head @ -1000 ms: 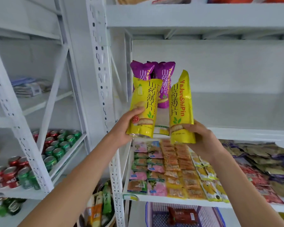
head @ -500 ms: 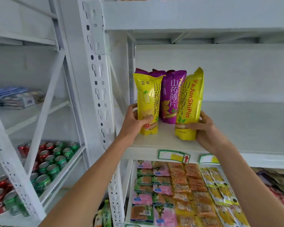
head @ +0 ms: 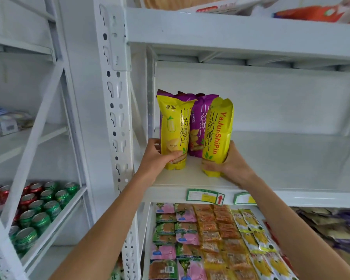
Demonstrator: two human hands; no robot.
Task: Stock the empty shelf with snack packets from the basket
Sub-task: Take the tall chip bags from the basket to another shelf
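Left packet gripped upright in left hand; right packet in right hand.

On the left yellow packet, "亚军" is printed in dark characters near the top, and "山药薄片" is set vertically in red down the right side. The same "山药薄片" is carried vertically on the right yellow packet, with "YaJunShiPin" printed beside it in red Latin letters, and on the purple packet behind, where a small vertical "CRISPY" is also shown. A red upward arrow is displayed on the green-bordered shelf-edge label; its remaining print, and that of the second label, cannot be read.
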